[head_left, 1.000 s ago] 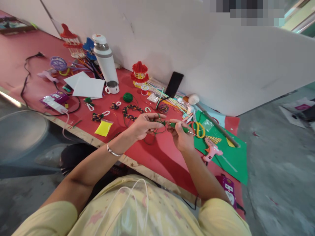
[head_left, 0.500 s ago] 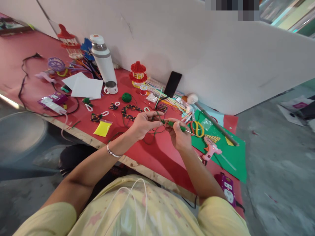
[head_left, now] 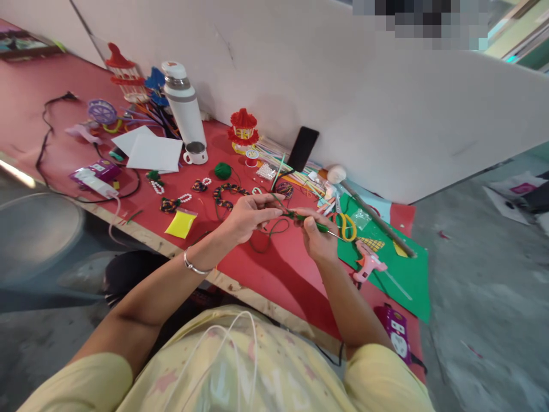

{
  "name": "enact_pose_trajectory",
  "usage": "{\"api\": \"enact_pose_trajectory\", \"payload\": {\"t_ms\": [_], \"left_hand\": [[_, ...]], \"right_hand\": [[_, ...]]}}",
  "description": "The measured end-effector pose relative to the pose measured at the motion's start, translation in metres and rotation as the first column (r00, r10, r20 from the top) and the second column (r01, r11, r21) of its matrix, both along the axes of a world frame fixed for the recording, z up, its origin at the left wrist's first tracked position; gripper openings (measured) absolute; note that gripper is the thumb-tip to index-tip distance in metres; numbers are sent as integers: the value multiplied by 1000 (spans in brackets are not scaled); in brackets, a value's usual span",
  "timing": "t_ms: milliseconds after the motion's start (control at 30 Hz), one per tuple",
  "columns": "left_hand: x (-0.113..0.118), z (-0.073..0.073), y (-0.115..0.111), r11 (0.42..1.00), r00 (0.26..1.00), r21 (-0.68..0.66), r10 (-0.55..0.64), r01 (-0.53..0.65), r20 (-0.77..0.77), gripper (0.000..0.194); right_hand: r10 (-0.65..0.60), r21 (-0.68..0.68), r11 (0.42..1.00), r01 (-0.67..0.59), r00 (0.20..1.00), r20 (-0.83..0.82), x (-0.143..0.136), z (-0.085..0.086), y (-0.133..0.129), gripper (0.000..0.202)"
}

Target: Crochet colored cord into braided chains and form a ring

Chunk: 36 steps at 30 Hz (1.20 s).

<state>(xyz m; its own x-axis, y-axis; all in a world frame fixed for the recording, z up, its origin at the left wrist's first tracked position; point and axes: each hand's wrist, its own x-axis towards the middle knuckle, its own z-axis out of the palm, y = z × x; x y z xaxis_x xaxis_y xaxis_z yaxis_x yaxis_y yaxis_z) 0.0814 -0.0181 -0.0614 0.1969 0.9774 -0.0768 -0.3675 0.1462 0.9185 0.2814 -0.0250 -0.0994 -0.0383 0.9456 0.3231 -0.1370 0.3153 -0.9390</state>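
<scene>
My right hand (head_left: pixel 321 243) is closed on a crochet hook (head_left: pixel 322 228) with a green handle and a metal shaft that sticks out to the right. My left hand (head_left: pixel 245 220) pinches dark green yarn (head_left: pixel 274 233), which runs over its fingers to the hook's tip and loops down onto the table. The small stitched part between the hands is too fine to make out. Behind the left hand lie a green yarn ball (head_left: pixel 222 170) and a multicoloured braided cord (head_left: pixel 223 196).
On the red table (head_left: pixel 274 280) stand a white flask (head_left: pixel 186 111), a steel-lined cup (head_left: pixel 196 153) and a leaning phone (head_left: pixel 303 149). To the right are yellow-handled scissors (head_left: pixel 349 228), a pink glue gun (head_left: pixel 368 263) and a stick (head_left: pixel 380 220). A yellow packet (head_left: pixel 180 224) lies left.
My right hand and the crochet hook have shifted slightly right, a little away from my left hand. My left hand keeps its pinch on the yarn. The whole view has moved slightly.
</scene>
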Motion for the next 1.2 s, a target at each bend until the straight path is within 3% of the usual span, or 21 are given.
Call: {"api": "enact_pose_trajectory", "payload": {"t_ms": [267,433,533,633,767,867,1000,1067,1200], "left_hand": [[4,-7,2,985,991,149,106,-92,-87,59],[13,-6,2,914,929,267,348,-306,-125,28],[19,-5,5,891,902,143,432,-430,21,18],[18,-1,8,947,941,-51,320,-317,106,20],[4,3,10,984,985,-150,112,-92,132,25],[-10,3,11,983,989,-167,-45,69,143,33],[-19,-1,12,932,943,-179,-288,316,164,48],[-19,-1,12,927,939,-170,-311,333,145,55],[-16,1,10,957,968,-144,-245,251,61,61]], "right_hand": [[-55,108,994,32,974,218,-4,19,-8,18],[-140,216,974,70,933,330,-9,15,-12,18],[-211,262,957,126,922,326,-14,9,-14,22],[-245,255,950,181,936,251,-19,6,-13,22],[-96,120,989,81,988,118,-20,8,-7,24],[5,49,999,-5,1000,-12,-14,8,0,27],[57,-31,998,-59,997,-56,-3,4,6,33],[83,-57,995,-85,995,-50,1,3,7,36],[135,-80,987,-139,989,-54,5,4,8,35]]}}
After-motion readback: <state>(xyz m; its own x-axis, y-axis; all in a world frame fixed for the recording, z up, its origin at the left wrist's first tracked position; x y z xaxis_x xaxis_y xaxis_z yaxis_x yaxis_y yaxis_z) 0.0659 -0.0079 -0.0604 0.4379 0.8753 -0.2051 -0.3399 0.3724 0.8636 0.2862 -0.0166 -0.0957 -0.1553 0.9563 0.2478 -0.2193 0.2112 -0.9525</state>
